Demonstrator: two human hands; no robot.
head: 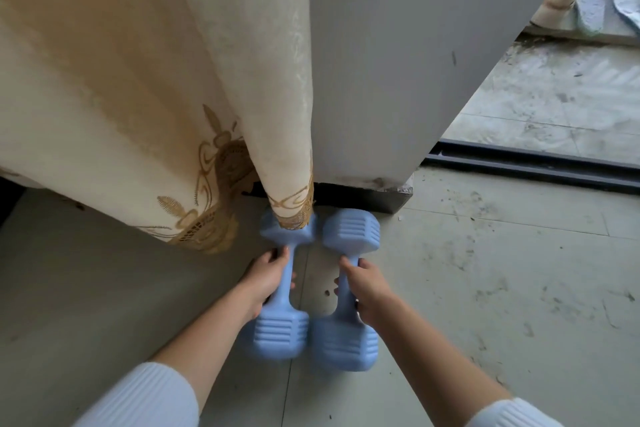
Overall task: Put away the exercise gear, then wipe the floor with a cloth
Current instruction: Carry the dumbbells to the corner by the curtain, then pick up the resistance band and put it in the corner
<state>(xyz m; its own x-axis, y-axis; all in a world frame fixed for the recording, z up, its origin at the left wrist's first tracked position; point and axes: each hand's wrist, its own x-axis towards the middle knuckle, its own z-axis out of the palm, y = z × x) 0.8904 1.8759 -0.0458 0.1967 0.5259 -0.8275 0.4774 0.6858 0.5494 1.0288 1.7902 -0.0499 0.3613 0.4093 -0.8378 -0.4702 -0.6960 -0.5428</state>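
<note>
Two light blue dumbbells lie side by side on the tiled floor, at the foot of a white wall corner. My left hand grips the handle of the left dumbbell; the hem of a cream curtain partly covers its far head. My right hand grips the handle of the right dumbbell, whose far head sits just before the dark skirting. Both near heads point toward me. No cloth is in view.
A cream curtain with gold embroidery hangs at left down to the floor. The white wall corner stands straight ahead. A dark sliding-door track runs at right, with a dirty floor beyond it. The tiles at right are scuffed and stained.
</note>
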